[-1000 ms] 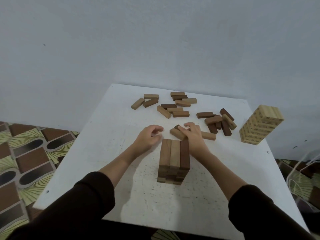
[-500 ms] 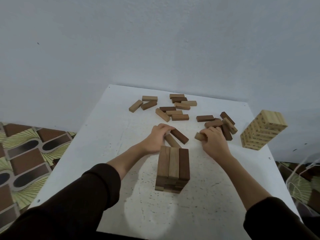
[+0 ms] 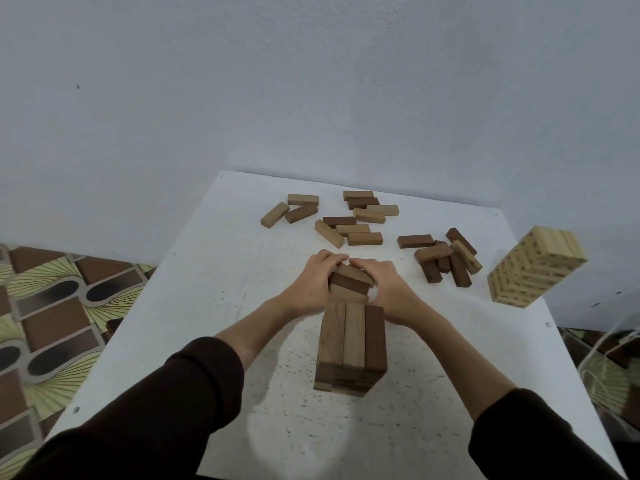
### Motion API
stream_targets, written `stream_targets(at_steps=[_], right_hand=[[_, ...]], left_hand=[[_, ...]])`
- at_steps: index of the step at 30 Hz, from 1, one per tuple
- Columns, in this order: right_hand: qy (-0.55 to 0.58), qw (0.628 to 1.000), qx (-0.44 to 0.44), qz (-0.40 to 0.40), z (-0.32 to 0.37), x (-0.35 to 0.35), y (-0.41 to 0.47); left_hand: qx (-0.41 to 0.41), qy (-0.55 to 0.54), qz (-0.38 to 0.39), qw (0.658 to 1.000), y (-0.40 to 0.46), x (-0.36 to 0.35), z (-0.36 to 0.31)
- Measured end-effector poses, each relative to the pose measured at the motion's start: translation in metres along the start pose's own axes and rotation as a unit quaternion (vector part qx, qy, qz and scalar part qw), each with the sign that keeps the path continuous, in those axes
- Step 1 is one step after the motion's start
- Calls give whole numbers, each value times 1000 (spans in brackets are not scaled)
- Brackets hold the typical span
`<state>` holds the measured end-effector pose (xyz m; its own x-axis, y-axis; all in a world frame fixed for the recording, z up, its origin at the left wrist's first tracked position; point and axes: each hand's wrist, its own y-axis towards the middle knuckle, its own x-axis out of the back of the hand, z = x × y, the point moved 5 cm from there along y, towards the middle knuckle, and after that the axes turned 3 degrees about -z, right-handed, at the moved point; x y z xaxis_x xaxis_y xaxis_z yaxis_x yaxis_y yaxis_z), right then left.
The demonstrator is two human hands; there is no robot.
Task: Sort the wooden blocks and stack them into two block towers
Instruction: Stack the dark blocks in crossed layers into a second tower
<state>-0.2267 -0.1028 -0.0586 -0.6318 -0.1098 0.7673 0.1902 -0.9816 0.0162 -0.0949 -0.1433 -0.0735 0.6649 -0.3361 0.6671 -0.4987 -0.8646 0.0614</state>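
A: What is sitting nearest the camera?

B: A short tower of mixed brown blocks [image 3: 351, 348] is standing on the white desk [image 3: 194, 306], between two dark-sleeved forearms.

A: And the hands?

B: Just beyond the tower, the left hand [image 3: 311, 284] and right hand [image 3: 389, 289] are coming together, fingers curling round a small bundle of three blocks [image 3: 349, 284], pressing it from both sides.

A: Farther back?

B: Loose blocks [image 3: 349, 220] are lying scattered across the far part of the desk, with a darker cluster [image 3: 445, 259] to the right. A taller pale tower [image 3: 531, 268] is standing near the right edge. A grey wall [image 3: 311, 81] is rising behind; patterned floor [image 3: 52, 323] is showing at left.
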Motion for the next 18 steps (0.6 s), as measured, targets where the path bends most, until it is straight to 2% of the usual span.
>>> stream_targets(at_steps=[5, 8, 12, 18], right_hand=[[-43, 998, -16, -44, -6, 4, -2], [28, 997, -54, -57, -9, 1, -5], [106, 987, -75, -99, -8, -1, -7], [120, 985, -69, -103, -9, -2, -8]], left_hand=[[30, -25, 3, 999, -6, 6, 0], [46, -50, 19, 998, -11, 11, 2], [67, -89, 0, 994, -14, 12, 5], [87, -112, -28, 990, -17, 13, 3]])
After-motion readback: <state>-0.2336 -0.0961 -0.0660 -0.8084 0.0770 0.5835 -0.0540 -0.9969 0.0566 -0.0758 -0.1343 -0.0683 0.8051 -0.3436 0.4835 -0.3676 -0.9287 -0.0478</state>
